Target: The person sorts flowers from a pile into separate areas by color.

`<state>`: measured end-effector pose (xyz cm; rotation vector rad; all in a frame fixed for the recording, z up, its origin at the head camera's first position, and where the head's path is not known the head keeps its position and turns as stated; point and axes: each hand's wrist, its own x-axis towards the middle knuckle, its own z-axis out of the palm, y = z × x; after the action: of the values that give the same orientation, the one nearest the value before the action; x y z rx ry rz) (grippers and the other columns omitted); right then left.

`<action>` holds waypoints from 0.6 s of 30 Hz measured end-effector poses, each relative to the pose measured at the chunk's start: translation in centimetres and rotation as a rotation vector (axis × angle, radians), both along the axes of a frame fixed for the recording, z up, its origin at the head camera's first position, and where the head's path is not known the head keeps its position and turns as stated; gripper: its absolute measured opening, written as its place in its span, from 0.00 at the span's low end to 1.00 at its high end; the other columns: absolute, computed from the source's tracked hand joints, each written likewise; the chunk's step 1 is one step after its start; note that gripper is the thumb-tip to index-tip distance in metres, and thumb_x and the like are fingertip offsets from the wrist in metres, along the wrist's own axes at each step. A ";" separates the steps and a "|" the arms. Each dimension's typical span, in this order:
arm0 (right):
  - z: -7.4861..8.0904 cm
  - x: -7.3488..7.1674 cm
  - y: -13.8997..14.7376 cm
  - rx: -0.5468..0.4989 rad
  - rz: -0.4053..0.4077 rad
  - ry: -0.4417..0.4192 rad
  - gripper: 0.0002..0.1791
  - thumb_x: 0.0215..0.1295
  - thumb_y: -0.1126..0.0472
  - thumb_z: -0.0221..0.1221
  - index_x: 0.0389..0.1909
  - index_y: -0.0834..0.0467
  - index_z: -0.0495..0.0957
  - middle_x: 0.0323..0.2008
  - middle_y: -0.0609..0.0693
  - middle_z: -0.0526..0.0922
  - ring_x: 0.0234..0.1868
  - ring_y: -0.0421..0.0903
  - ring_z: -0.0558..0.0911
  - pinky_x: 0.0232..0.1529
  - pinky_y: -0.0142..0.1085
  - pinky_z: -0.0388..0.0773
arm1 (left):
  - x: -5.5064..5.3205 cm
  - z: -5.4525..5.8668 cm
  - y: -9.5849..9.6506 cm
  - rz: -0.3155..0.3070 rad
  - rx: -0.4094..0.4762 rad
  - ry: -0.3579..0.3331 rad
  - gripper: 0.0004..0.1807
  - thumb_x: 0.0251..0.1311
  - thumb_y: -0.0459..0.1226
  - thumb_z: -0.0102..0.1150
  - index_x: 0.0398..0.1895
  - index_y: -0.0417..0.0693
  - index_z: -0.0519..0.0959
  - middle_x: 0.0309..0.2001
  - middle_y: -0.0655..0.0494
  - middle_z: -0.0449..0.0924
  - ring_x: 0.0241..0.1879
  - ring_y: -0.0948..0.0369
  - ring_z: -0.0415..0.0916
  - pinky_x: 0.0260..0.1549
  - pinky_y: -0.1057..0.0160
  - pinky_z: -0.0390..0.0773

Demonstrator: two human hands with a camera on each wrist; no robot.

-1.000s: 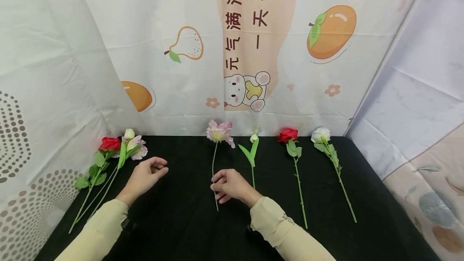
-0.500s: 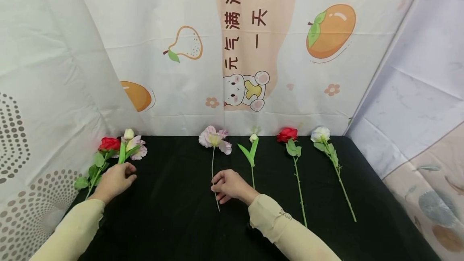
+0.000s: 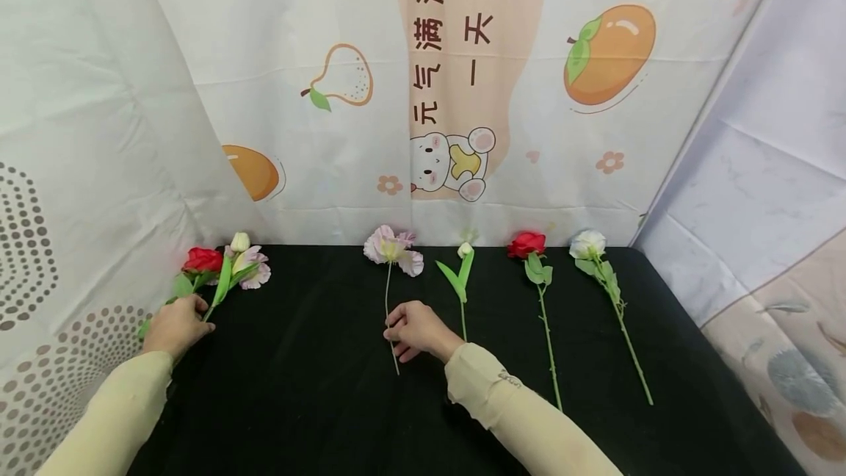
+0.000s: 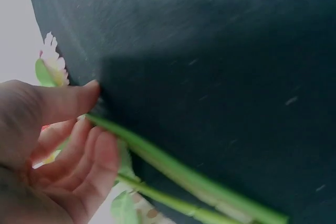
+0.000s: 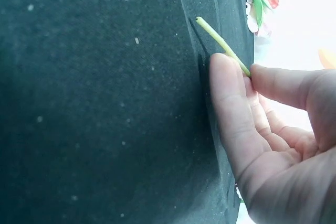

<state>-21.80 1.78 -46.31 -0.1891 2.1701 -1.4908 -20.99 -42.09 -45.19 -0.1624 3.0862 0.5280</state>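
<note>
On the left lies a bunch of flowers: a red rose [image 3: 202, 260], a white tulip [image 3: 240, 242] and a pale pink ruffled flower [image 3: 254, 267]. My left hand [image 3: 175, 327] is over their stems. In the left wrist view a gap shows between thumb and fingers, with green stems [image 4: 173, 166] running beside the fingers [image 4: 107, 150]. Near the middle, my right hand [image 3: 419, 329] pinches the thin stem of a pink flower [image 3: 390, 247] between thumb and fingertips. The cut end of that stem [image 5: 218, 38] sticks out past the fingers in the right wrist view.
A white tulip with two leaves [image 3: 456, 281], a red rose [image 3: 526, 244] and a white rose [image 3: 588, 244] lie in a row to the right on the black cloth [image 3: 297, 402]. Printed curtains [image 3: 297, 131] stand behind and at both sides.
My left hand has moved left and toward me, from beside the bunch to over its stems. The pink flower's head in my right hand has tilted slightly left and down.
</note>
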 end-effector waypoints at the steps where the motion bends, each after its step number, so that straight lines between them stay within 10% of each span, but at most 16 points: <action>1: -0.1 -0.1 -0.1 0.005 -0.006 0.000 0.05 0.67 0.71 0.63 0.42 0.64 0.79 0.32 0.57 0.86 0.25 0.49 0.85 0.27 0.43 0.86 | -0.1 0.3 0.0 -0.003 0.003 -0.023 0.21 0.55 0.33 0.71 0.45 0.26 0.76 0.40 0.30 0.79 0.37 0.37 0.78 0.35 0.39 0.77; 9: -0.8 -0.2 -0.6 0.059 -0.038 0.018 0.08 0.66 0.70 0.65 0.43 0.64 0.79 0.29 0.55 0.84 0.24 0.49 0.85 0.25 0.41 0.85 | -0.9 1.9 0.2 0.006 0.058 -0.190 0.12 0.60 0.31 0.69 0.29 0.39 0.72 0.22 0.49 0.72 0.21 0.55 0.72 0.26 0.54 0.74; 18: -0.9 -0.2 -0.9 0.073 -0.078 0.013 0.12 0.65 0.67 0.67 0.46 0.62 0.76 0.29 0.54 0.83 0.23 0.47 0.85 0.24 0.40 0.85 | -1.4 2.0 -0.1 0.027 0.132 -0.253 0.11 0.60 0.30 0.68 0.28 0.39 0.73 0.28 0.46 0.72 0.22 0.55 0.73 0.23 0.57 0.77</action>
<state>-22.00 0.91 -47.21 -0.0905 2.2611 -1.4531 -22.42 -42.19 -43.24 -0.2494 2.7975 0.6544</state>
